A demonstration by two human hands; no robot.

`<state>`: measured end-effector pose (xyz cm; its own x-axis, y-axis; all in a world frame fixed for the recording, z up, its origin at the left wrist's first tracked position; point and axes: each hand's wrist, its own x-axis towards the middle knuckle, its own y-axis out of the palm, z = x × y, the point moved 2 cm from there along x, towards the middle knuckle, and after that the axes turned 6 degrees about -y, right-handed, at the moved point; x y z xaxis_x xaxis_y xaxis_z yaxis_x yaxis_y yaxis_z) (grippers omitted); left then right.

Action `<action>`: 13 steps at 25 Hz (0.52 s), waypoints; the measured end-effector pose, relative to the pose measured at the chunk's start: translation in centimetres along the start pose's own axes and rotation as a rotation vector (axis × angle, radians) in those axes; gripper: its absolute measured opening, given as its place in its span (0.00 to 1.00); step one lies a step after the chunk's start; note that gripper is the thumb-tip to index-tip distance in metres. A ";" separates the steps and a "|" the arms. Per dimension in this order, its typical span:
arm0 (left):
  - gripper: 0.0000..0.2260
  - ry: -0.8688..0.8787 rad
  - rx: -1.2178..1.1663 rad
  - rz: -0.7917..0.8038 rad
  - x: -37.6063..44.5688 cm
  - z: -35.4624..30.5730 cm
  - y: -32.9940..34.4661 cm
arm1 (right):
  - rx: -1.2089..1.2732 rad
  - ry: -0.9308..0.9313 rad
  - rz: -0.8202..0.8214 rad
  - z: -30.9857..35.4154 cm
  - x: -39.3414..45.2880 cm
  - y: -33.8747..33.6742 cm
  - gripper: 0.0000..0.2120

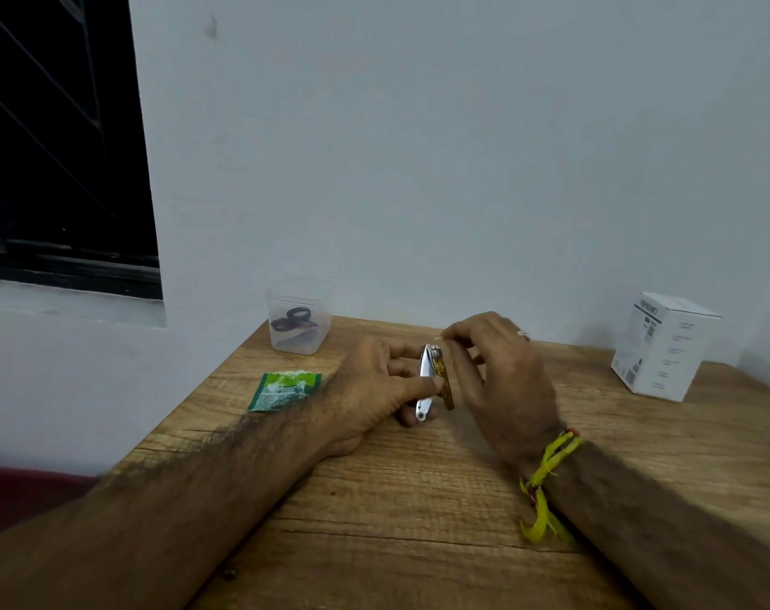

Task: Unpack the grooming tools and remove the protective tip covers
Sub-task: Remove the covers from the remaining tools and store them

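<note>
a shiny silver metal nail clipper with a gold-brown lever is held upright above the middle of the light wooden table. it is gripped by the left hand, whose thumb and curled fingers are closed round its lower half, while the heel of that hand rests on the tabletop. the right hand is held just beside the clipper's upper end, its fingers bent and its thumb and forefinger brought together near the clipper's tip; whether something small is pinched between them cannot be told, since the spot is blurred. a ring is seen on one right finger, and a yellow-green thread band is tied round the right wrist.

a torn green foil packet lies flat near the table's left edge. behind it, at the far left corner, a clear plastic tub is stood, with dark ring-handled scissors inside. a white cardboard box with printed text is stood at the far right, well apart from the hands.
</note>
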<state>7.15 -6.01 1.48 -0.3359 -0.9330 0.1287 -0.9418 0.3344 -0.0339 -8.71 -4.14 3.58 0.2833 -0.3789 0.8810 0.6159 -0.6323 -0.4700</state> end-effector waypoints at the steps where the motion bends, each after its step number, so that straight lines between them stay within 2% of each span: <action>1: 0.14 -0.002 -0.002 0.003 0.0 0.0 0.0 | 0.020 0.015 -0.017 0.0 0.1 -0.1 0.02; 6: 0.09 0.012 -0.008 0.026 -0.2 -0.2 0.2 | 0.052 -0.074 0.100 0.6 -0.3 0.6 0.04; 10: 0.11 -0.016 -0.056 0.017 -0.2 -0.1 0.0 | 0.074 -0.066 0.066 -0.1 -0.2 0.3 0.04; 13: 0.12 -0.029 -0.081 0.013 -0.2 -0.1 0.0 | 0.082 -0.110 0.099 -0.1 -0.4 0.3 0.05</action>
<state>7.22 -5.81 1.56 -0.3492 -0.9317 0.1005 -0.9338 0.3549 0.0452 -8.76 -4.24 3.06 0.4213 -0.3575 0.8335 0.6376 -0.5369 -0.5525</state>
